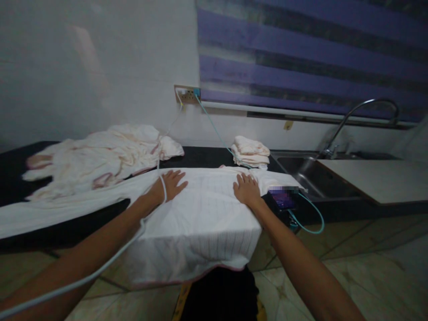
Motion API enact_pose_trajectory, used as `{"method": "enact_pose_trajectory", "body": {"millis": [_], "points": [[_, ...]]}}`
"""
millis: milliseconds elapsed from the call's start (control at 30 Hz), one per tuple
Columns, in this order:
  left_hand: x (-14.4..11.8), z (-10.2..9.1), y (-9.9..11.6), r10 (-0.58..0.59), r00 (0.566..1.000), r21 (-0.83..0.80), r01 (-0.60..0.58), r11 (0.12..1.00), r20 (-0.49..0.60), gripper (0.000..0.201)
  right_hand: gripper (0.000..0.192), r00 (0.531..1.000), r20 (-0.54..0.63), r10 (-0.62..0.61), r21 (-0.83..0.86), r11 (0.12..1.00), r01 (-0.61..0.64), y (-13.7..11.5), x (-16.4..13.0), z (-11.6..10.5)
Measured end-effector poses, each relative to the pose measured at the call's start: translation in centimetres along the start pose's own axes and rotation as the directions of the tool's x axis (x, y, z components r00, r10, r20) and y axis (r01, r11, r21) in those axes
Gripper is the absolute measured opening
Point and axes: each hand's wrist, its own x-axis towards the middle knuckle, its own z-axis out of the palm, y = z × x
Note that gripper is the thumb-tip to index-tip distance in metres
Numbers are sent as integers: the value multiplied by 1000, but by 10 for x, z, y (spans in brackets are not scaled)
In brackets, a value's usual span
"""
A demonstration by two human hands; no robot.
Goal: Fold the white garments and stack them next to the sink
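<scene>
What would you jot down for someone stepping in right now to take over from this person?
Left hand: flat, fingers spread, pressing on the white cloth; a white cable loops over its wrist.
Right hand: flat on the same cloth, beside the phone.
The cloth lies spread over the dark counter, its front edge hanging off.
Done: a folded stack sits near the sink.
Left: a crumpled pile lies unfolded at the back left; this cloth is not yet folded.
</scene>
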Motion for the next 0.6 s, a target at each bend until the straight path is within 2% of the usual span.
{"method": "enact_pose_trajectory", "body": {"millis": [67, 133, 267, 367, 467, 600], "points": [[-3, 2, 17, 12, 1000, 38, -13, 999, 17, 50, 63, 1000, 0, 5, 2, 1000, -5, -1, 0, 0], [-6, 9, 43, 28, 999, 54, -29, 998, 32, 59, 63, 1000, -1, 7, 4, 1000, -7, -2, 1, 1], [-3, 32, 109, 80, 988, 19, -83, 996, 135, 66, 64, 1000, 1, 6, 5, 1000, -6, -2, 3, 1], [6, 50, 142, 69, 972, 17, -74, 997, 223, 68, 63, 1000, 9, 1, 12, 1000, -1, 1, 4, 2], [14, 58, 151, 31, 961, 42, -44, 998, 275, 70, 62, 1000, 4, -16, 29, 999, 16, 4, 7, 3], [18, 58, 147, 43, 950, 60, -64, 996, 310, 70, 59, 993, -53, -109, 61, 992, 113, 14, 14, -9]]}}
